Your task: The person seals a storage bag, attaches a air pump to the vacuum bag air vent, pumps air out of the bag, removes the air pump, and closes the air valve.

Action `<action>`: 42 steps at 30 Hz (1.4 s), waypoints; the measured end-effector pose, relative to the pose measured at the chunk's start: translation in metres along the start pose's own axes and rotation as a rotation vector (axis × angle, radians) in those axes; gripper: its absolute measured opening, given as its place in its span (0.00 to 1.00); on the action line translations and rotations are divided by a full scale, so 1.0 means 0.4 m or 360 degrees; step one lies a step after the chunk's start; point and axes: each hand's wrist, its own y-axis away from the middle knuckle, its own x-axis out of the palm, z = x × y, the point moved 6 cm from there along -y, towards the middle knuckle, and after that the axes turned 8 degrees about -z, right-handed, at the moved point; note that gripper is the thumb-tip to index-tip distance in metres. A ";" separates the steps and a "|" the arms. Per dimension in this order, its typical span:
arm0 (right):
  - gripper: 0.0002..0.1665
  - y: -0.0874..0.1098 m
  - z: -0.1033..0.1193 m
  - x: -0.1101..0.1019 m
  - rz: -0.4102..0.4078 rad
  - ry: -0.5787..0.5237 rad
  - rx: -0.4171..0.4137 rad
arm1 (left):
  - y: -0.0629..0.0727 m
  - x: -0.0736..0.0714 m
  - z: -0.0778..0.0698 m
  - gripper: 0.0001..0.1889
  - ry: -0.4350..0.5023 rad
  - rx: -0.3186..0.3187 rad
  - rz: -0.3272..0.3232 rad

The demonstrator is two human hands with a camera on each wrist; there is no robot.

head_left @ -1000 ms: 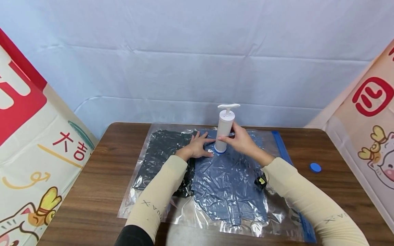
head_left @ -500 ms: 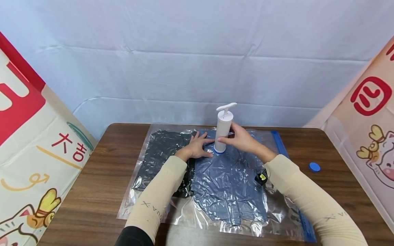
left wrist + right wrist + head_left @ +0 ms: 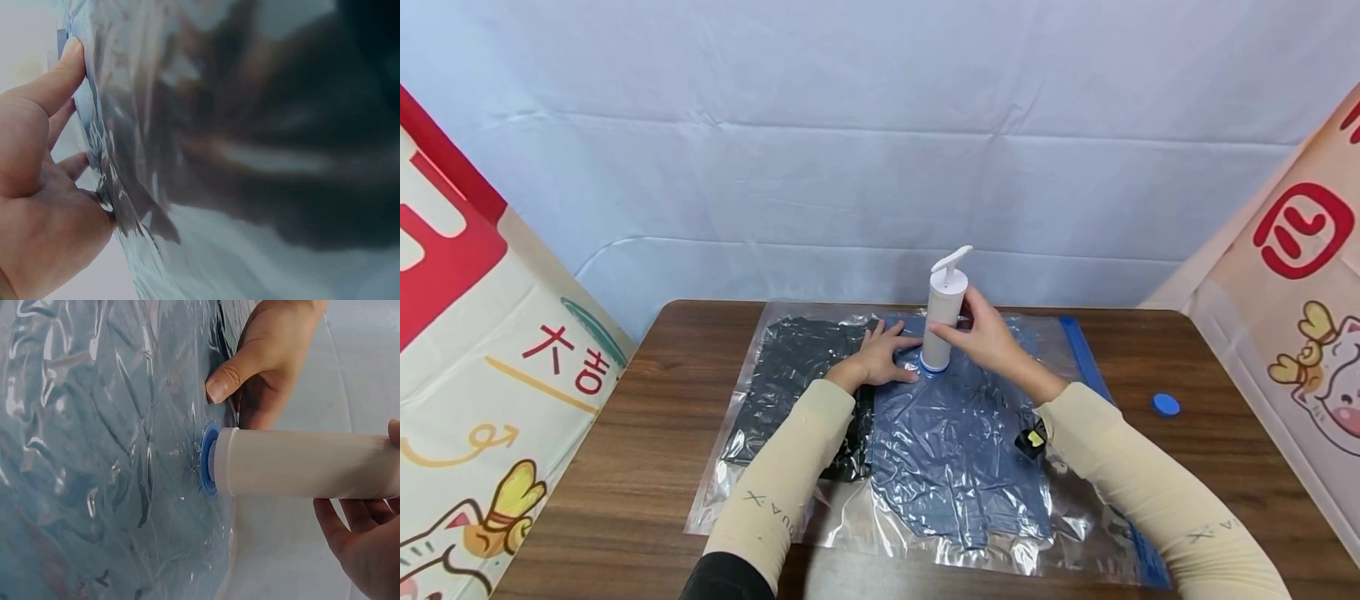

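A white hand pump (image 3: 939, 317) with a T-shaped handle (image 3: 952, 259) stands on the blue valve (image 3: 207, 478) of a clear vacuum storage bag (image 3: 842, 521). My right hand (image 3: 988, 336) grips the pump's barrel between thumb and fingers. My left hand (image 3: 876, 358) rests on the bag just left of the pump, its fingers spread and thumb pressing the film near the valve. Inside the bag lie a folded blue piece of cloth (image 3: 955, 450) and a black one (image 3: 801, 358). In the left wrist view, wrinkled film fills most of the frame beside my left hand (image 3: 44, 162).
A round blue cap (image 3: 1166, 405) lies on the wooden table (image 3: 625, 442), right of the bag. The bag's blue zip edge (image 3: 1086, 358) runs along its right side. A pale cloth backdrop (image 3: 880, 167) rises behind the table, with printed panels at both sides.
The pump has turned: its handle, crosswise a second ago, now slants with the right end farther back. My right hand has shifted slightly with it. My left hand stays in place.
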 end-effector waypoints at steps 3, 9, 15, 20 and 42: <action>0.38 0.004 0.001 0.002 0.0015 -0.0005 -0.0003 | -0.002 0.000 0.001 0.37 0.0006 0.0002 -0.0007; 0.41 0.009 -0.005 0.007 -0.0016 0.0046 -0.0013 | 0.002 0.001 0.000 0.37 0.0001 -0.0009 -0.0004; 0.42 0.008 -0.007 0.006 -0.0054 0.0052 -0.0032 | 0.001 -0.001 -0.002 0.37 -0.0004 -0.0008 -0.0010; 0.42 0.009 0.001 0.005 -0.0059 0.0032 -0.0041 | 0.000 -0.003 -0.003 0.37 0.0015 -0.0003 -0.0010; 0.44 0.015 -0.015 0.010 -0.0053 0.0089 -0.0019 | 0.001 0.002 -0.005 0.37 -0.0057 -0.0026 0.0021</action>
